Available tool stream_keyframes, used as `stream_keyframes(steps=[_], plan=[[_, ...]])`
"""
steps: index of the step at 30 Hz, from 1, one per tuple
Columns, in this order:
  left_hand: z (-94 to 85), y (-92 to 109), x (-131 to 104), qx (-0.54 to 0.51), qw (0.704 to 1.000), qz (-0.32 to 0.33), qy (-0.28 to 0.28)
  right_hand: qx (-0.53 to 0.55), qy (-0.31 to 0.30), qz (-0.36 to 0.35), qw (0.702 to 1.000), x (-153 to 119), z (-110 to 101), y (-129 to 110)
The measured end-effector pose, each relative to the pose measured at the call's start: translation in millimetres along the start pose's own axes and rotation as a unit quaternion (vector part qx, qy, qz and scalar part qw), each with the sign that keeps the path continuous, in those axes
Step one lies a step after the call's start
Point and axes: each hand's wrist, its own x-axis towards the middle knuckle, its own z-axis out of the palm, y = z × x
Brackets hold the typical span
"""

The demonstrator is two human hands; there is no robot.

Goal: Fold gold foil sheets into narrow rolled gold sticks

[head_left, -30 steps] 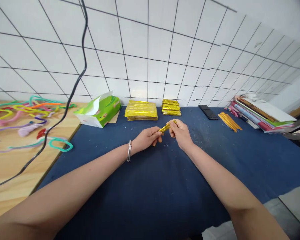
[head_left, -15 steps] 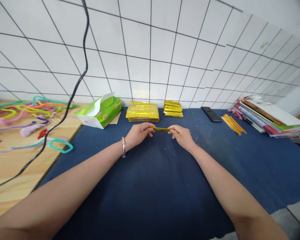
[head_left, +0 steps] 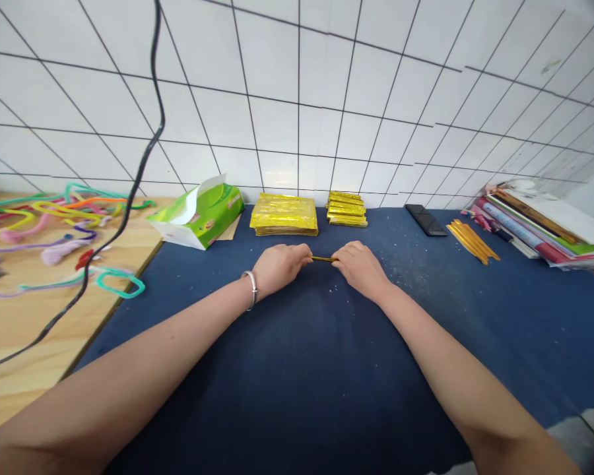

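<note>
A thin gold strip [head_left: 323, 258] stretches level between my two hands over the dark blue cloth [head_left: 297, 369]. My left hand [head_left: 281, 269] pinches its left end, and my right hand [head_left: 360, 268] pinches its right end. Both sets of fingers are closed and cover the strip's ends. Behind my left hand lies a wide stack of gold foil sheets [head_left: 284, 215]. A smaller pile of folded gold strips [head_left: 346, 210] is behind my right hand, near the tiled wall.
A green tissue packet [head_left: 202, 214] sits left of the foil stack. Colourful fuzzy stems [head_left: 64, 251] cover the wooden board [head_left: 30, 316], with a black cable [head_left: 137, 178] hanging before it. At right are a black phone [head_left: 426, 220], gold-orange strips [head_left: 471, 241] and stacked books [head_left: 539, 227].
Both hands have turned, with their backs now more upward and the fingers tucked under. The strip between them looks thinner and its visible part shorter. The view has shifted slightly.
</note>
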Motion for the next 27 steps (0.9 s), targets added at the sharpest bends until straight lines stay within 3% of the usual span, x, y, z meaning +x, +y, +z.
stream_keyframes(steps=[4,8,13,22,27], plan=[[5.6,16,0,0.077,0.995,0.066,-0.018,-0.048,-0.017,-0.035,0.998,3,0,-20],[-0.2,15,0,0.087,0.989,0.115,-0.018,-0.056,-0.037,-0.041,0.997,2,-4,-22],[-6.0,1,-1,0.082,0.995,0.059,0.008,-0.059,-0.052,0.000,0.997,1,-9,-11],[-6.4,-13,0,-0.053,0.998,0.029,-0.034,-0.040,-0.071,0.023,0.996,0,-7,-8],[-9.3,-14,0,-0.079,0.996,0.007,-0.032,-0.030,-0.065,0.031,0.997,0,-5,-6]])
